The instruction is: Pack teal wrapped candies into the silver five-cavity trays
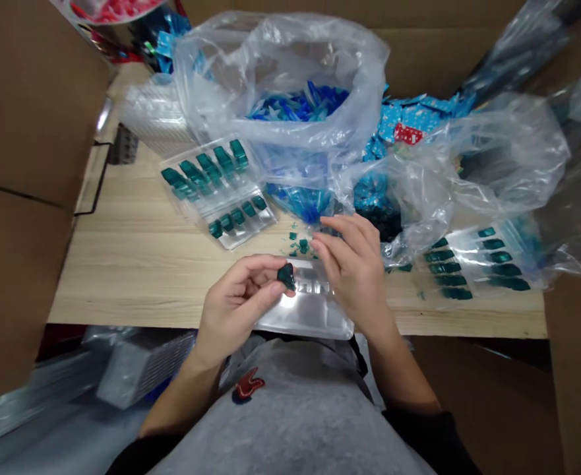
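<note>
My left hand (238,297) is curled, pinching a few small dark teal press-on nails (286,275) between thumb and fingers. Just beyond it lies a clear plastic tray (306,315) at the near edge of the wooden table (136,264). My right hand (352,264) hovers over the tray's far right end, fingers bent together near several loose teal nails (300,244) on the table. Whether its fingertips hold one is hidden.
A filled tray of teal nails (218,188) lies at the left, another filled tray (473,267) at the right. Clear bags with blue pieces (295,105) crowd the back. Cardboard walls (28,132) stand at the sides. A stack of empty trays (146,119) sits at back left.
</note>
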Demonstrator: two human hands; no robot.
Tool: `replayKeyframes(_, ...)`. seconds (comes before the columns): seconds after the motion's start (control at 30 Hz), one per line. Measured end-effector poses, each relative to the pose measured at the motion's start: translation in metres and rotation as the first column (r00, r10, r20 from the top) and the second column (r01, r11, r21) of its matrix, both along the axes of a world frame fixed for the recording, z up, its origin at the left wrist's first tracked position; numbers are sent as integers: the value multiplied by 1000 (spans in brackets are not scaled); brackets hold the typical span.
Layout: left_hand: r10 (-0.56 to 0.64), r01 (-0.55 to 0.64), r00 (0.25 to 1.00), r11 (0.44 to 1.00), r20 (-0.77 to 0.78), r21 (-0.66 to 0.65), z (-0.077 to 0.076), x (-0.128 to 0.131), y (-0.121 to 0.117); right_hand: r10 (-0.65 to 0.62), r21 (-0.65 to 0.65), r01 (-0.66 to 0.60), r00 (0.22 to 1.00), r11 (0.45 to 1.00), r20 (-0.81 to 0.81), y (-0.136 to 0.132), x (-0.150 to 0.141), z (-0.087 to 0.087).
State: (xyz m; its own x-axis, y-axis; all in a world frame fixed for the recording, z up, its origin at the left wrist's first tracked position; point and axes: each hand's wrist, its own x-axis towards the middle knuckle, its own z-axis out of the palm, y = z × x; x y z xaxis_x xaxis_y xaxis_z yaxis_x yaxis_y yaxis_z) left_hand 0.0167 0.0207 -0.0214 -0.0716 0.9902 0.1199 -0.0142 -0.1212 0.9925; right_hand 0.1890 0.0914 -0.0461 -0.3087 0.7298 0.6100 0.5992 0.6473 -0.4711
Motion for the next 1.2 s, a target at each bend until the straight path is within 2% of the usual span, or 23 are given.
replayKeyframes(0.03,7,-7,1000,1000,14,-11,-1,0,1,5,-6,-5,1000,1000,-27,-2,1,3)
replayKeyframes(0.1,25,-24,999,1000,25,-19,-3,1,2,75,-104,-88,989,991,-124,-8,2,11)
replayKeyframes(0.17,45,-45,999,999,7,5,-3,4,4,182,-256,-251,947,934,-264,-15,3,20)
replayKeyframes(0.23,74,-71,996,996,-54,55,-3,7,6,233,-340,-367,897,866,-376,-19,4,27)
replayKeyframes(0.3,107,-83,982,985,-157,151,-4,9,8,218,-361,-372,890,855,-400,-22,5,30)
replayKeyframes(0.4,151,-56,945,948,-289,314,-4,9,10,171,-347,-299,919,889,-356,-24,4,30)
replayKeyframes(0.47,155,-34,937,934,-315,357,-4,9,10,147,-339,-262,932,903,-330,-25,2,28)
replayKeyframes(0.53,100,-22,966,950,-238,313,-3,10,10,123,-335,-235,938,912,-323,-27,0,26)
replayKeyframes(0.6,10,-3,999,979,-33,202,-4,12,10,107,-325,-217,939,920,-326,-29,-2,25)
replayKeyframes(0.7,-49,31,971,996,232,79,-7,13,10,113,-333,-248,920,910,-375,-34,-3,24)
replayKeyframes(0.87,-57,49,943,998,328,32,-8,11,7,163,-333,-369,844,867,-511,-40,-2,31)
replayKeyframes(0.93,-24,8,963,998,269,60,-6,11,5,181,-379,-440,812,814,-555,-39,-2,34)
replayKeyframes(1.07,71,-68,997,971,-6,228,-1,12,2,102,-495,-505,766,707,-635,-37,-2,36)
replayKeyframes(1.2,82,11,965,936,-251,351,0,10,1,81,-537,-547,745,642,-662,-38,0,37)
